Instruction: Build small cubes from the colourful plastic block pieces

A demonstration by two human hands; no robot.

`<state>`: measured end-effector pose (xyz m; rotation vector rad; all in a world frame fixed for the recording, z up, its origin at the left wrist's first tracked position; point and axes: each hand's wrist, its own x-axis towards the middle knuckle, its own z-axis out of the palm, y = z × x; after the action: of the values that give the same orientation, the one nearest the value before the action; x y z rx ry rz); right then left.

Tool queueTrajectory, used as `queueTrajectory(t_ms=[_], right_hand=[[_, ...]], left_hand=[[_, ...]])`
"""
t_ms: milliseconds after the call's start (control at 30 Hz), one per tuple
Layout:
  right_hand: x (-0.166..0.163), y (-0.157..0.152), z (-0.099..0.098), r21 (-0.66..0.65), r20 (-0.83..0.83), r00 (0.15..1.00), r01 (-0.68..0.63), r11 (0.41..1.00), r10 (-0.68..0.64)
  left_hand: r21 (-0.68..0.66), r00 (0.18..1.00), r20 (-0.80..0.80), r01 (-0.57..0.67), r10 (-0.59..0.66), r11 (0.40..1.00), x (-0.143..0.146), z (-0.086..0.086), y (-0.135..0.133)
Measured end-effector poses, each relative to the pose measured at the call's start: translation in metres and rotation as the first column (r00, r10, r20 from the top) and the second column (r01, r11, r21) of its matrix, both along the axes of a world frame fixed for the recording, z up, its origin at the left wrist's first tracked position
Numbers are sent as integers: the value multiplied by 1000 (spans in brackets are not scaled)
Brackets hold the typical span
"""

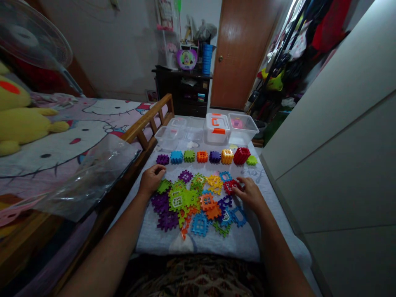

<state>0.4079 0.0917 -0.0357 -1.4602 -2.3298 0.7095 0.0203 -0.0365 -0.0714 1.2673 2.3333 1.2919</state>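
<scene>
Over the front cloth-covered table, my right hand (251, 193) has its thumb and fingertips on a red notched plastic building piece (229, 187) at the right of a loose pile. My left hand (151, 179) rests at the pile's left edge, fingers curled together, with nothing visible in them. Close to it lie a green notched piece (163, 186) and a purple cube (162, 159). The pile also has light green pieces (189, 199), dark purple pieces (167, 220), orange pieces (213, 211), yellow pieces (214, 184) and blue pieces (199, 224).
Behind the pile runs a row of assembled blocks, ending with a tall red block (241, 156) and a light green piece (251, 160). Farther back stand a lidded clear box (218, 134) and open clear bins (243, 132). A wooden bed rail (145, 117) borders the left, a white cabinet (334, 165) the right.
</scene>
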Motion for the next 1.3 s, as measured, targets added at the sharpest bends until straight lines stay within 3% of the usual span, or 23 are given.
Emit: queueTrajectory(t_ms=[267, 467, 767, 1300], right_hand=[[-8, 1, -7, 32, 78, 996, 33, 999, -35], [-16, -7, 1, 108, 83, 990, 105, 989, -114], [-39, -24, 6, 209, 257, 949, 133, 969, -185], [-37, -26, -1, 214, 266, 951, 100, 972, -156]], left_hand=[[4, 1000, 22, -4, 4, 1000, 1, 1, -1], [3, 1000, 5, -3, 3, 1000, -1, -2, 0], [7, 1000, 22, -2, 2, 1000, -1, -1, 0], [5, 1000, 28, 1, -1, 1000, -1, -1, 0]])
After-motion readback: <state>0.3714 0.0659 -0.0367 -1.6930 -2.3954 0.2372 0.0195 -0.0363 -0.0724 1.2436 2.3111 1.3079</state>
